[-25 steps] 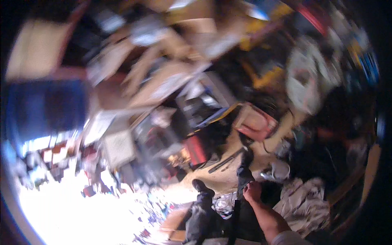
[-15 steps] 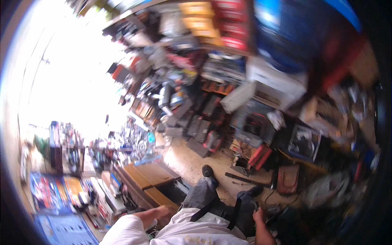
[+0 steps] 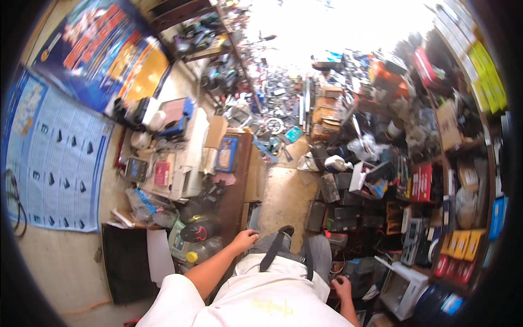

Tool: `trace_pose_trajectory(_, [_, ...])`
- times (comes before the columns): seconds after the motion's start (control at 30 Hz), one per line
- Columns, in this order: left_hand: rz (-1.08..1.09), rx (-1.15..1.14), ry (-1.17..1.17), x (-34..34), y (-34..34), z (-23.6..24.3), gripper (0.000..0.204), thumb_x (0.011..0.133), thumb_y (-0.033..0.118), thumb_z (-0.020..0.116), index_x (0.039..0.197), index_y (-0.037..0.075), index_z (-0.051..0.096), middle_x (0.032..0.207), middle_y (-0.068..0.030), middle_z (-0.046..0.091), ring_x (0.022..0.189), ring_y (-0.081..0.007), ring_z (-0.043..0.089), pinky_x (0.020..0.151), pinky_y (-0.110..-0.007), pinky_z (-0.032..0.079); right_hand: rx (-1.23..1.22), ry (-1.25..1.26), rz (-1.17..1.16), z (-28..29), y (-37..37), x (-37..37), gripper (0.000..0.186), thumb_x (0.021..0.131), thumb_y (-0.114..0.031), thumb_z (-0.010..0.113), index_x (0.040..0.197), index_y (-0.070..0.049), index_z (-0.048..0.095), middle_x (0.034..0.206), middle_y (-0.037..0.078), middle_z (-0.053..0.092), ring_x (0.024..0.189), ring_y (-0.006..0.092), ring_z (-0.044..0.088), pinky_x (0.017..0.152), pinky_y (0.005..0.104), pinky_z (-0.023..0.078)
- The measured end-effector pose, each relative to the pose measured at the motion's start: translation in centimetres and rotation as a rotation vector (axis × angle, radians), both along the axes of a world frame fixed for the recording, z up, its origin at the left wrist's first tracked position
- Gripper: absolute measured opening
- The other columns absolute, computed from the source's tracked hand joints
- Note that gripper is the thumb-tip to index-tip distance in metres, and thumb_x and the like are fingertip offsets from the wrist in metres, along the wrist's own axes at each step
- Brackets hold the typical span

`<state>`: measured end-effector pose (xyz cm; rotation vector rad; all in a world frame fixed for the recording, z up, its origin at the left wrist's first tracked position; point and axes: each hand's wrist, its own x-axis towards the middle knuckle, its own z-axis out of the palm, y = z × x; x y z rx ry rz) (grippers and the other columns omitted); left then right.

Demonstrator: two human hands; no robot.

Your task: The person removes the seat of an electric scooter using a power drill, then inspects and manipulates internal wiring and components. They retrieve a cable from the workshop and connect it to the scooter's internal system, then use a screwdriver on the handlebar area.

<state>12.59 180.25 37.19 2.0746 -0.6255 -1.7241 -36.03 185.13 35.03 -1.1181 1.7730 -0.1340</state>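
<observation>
The thing nearest my left hand (image 3: 245, 240) that I can make out is a clear jar (image 3: 207, 250) with a yellow lid (image 3: 192, 256), just to the left of that hand and apart from it. It looks like thin plastic, so I guess it is light, a bit slippery, and would bend in if I squeezed hard. I would hold it around its fat middle, not by the lid, which might twist. Just past the jar from that hand is a dark lump with a red loop (image 3: 198, 231); it looks soft, and the loop might be a good place to hook a finger. My left hand has its fingers loosely curled over my trouser leg, with nothing showing in it, but its palm is hidden, so I can't tell if something small is inside. My right hand (image 3: 341, 286) is low beside my other leg, fingers bent; I can't tell how far closed it is or if it has hold of anything. To the left of my left hand runs the brown counter (image 3: 227, 212), with a pale machine (image 3: 190, 177) farther up. Ahead of my right hand sit dark boxes (image 3: 344, 212), which look stiff and maybe heavy. The stuff right by that hand is too dark to name, and the far end ahead of both hands is washed out by bright light.
</observation>
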Motion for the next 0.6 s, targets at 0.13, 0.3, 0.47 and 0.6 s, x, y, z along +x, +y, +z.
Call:
trace_pose_trajectory(0.13, [0.054,-0.081,-0.104,1.9,-0.9,1.1,0.028,0.089,0.017,0.056,0.110,-0.002,0.060,0.092,-0.0074,0.065,0.080,-0.0142,0.061,0.073,-0.029,0.048,0.023,-0.030,0.077,2.8,-10.3,4.2,0.033,0.075,-0.019,0.069,0.101,0.002,0.065,0.093,0.014,0.068,0.085,0.0215,0.064,0.078,0.0328,0.051])
trace_pose_trajectory(0.3, [0.121,-0.184,-0.179,3.4,-3.9,1.6,0.028,0.086,0.016,0.059,0.108,-0.001,0.061,0.088,-0.0067,0.065,0.078,-0.0140,0.059,0.073,-0.028,0.048,0.066,0.080,0.386,0.8,-16.3,4.6,0.040,0.073,-0.027,0.070,0.103,0.000,0.065,0.095,0.017,0.068,0.087,0.0263,0.066,0.079,0.0339,0.051])
trace_pose_trajectory(0.47, [0.154,-0.174,-0.187,6.1,-10.3,0.8,0.032,0.085,0.021,0.060,0.108,-0.001,0.062,0.100,-0.0156,0.066,0.094,-0.0235,0.063,0.084,-0.033,0.047,0.251,0.171,0.438,0.2,-23.9,6.9,0.047,0.071,-0.034,0.071,0.105,-0.002,0.066,0.099,0.018,0.067,0.095,0.0282,0.065,0.085,0.0357,0.050])
trace_pose_trajectory(0.6, [0.062,-0.126,-0.115,9.0,-19.0,-0.4,0.032,0.084,0.022,0.061,0.107,0.001,0.063,0.102,-0.0170,0.066,0.096,-0.0261,0.063,0.085,-0.034,0.047,0.202,0.161,0.338,-2.5,-30.8,6.9,0.048,0.070,-0.035,0.072,0.105,-0.002,0.066,0.103,0.018,0.066,0.097,0.0287,0.064,0.087,0.0367,0.049])
